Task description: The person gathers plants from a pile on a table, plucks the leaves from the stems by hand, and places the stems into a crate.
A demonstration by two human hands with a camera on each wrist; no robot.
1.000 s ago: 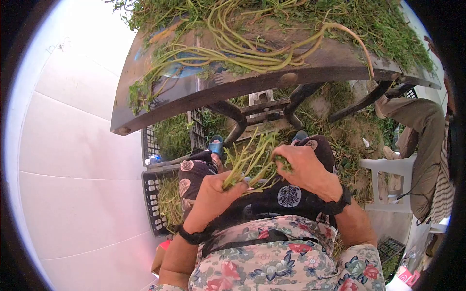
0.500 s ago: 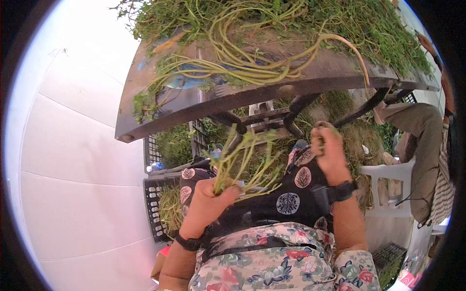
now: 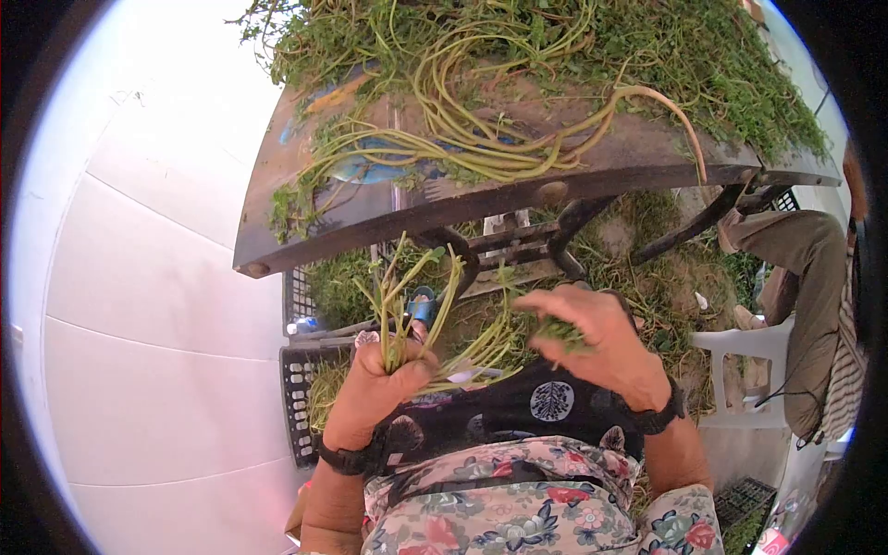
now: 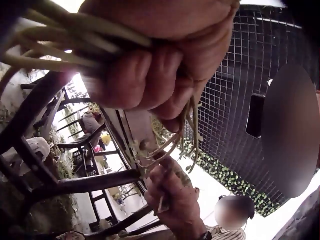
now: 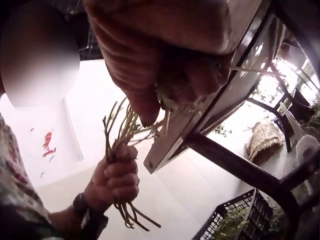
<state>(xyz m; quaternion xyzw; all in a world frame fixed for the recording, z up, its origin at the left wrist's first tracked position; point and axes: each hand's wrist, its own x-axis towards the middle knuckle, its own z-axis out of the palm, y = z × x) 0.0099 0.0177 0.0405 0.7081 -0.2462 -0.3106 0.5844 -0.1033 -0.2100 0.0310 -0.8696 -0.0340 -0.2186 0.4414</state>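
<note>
A bunch of long green stems [image 3: 393,319] is gripped in my left hand [image 3: 384,381] above the lap, thumb across it; some stems bend out to the right. In the left wrist view those stems [image 4: 75,42] run out of the curled fingers. To the right of the bunch is my right hand [image 3: 601,342], holding a small clump of green leaves [image 3: 562,333] against its fingers. The right wrist view shows the right hand [image 5: 160,55] close over the upper ends of the bunch [image 5: 125,127], its fingers curled around bits of greenery.
In front stands a table [image 3: 277,222] heaped with leafy greens [image 3: 666,83], with loose long stems [image 3: 490,157] near its edge. Black crates [image 3: 298,398] holding greens stand at the left. A white plastic stool [image 3: 740,365] and a seated person's leg [image 3: 795,259] are at the right.
My right hand moved away from the bunch, forward and to the right, then came back beside it with greenery in its fingers. The left hand shifted slightly left, still gripping the stems.
</note>
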